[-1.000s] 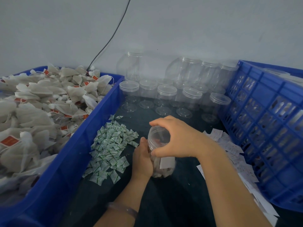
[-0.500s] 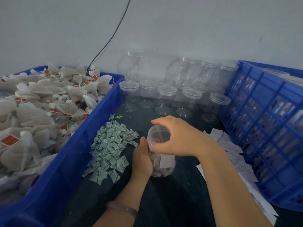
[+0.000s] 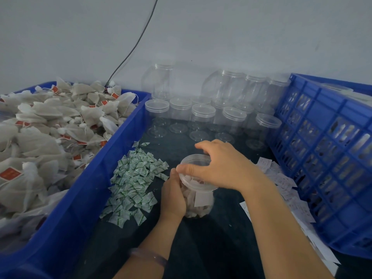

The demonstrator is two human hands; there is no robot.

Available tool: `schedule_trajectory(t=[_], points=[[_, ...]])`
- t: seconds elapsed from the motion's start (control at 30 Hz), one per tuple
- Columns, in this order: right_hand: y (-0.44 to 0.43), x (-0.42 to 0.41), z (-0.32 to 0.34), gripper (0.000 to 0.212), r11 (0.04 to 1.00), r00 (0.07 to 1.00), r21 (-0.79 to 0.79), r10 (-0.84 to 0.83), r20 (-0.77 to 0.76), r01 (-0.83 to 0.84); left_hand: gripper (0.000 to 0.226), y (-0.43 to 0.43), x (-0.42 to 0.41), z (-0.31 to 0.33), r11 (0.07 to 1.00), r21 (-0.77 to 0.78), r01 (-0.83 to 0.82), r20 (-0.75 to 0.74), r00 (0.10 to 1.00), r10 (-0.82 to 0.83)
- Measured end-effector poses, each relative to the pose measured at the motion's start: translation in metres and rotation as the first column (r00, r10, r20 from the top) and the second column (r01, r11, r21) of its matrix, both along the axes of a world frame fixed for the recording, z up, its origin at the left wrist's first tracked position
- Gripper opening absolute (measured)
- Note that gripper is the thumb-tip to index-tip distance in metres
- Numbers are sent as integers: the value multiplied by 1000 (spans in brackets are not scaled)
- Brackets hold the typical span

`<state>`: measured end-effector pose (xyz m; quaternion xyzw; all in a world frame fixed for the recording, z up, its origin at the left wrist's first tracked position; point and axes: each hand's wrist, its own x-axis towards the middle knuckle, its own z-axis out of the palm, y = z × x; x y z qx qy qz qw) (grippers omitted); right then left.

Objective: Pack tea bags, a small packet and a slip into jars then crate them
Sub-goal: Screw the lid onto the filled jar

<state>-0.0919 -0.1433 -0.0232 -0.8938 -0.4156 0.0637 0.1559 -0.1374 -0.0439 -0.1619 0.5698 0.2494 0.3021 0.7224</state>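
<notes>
Holding jar (image 3: 201,204): L hand (image 3: 174,195), R hand (image 3: 219,167)

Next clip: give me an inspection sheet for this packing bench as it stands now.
Surface: dark tabletop.
Job's things: packed jar with a slip showing inside and the lid on top; tea bags heaped in the left bin; small packets piled beside it; loose slips on the right; empty lidded jars at the back; blue crate on the right.
Clutter: nothing seen.
Hands: left hand grips the jar body; right hand has its fingers curled round the lid.
Cables: black cable runs down the wall behind the bin.
Surroundings: plain grey wall.
</notes>
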Motion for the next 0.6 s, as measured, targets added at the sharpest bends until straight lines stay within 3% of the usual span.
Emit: schedule_trajectory(t=[0.17, 0.33, 0.5, 0.6], points=[[-2, 3, -3, 73, 985, 982, 43, 172, -74, -169, 63, -1, -1, -1, 1000, -14, -3, 35, 999, 4], [3, 6, -10, 84, 1000, 1000, -11, 3, 10, -2, 55, 0, 0, 1, 1000, -9, -17, 7, 1000, 17], [1, 1, -15, 71, 987, 990, 106, 128, -65, -121, 56, -1, 0, -1, 1000, 6, -6, 44, 999, 5], [0, 3, -17, 69, 995, 999, 93, 27, 25, -29, 52, -1, 0, 0, 1000, -31, 2, 58, 998, -1]])
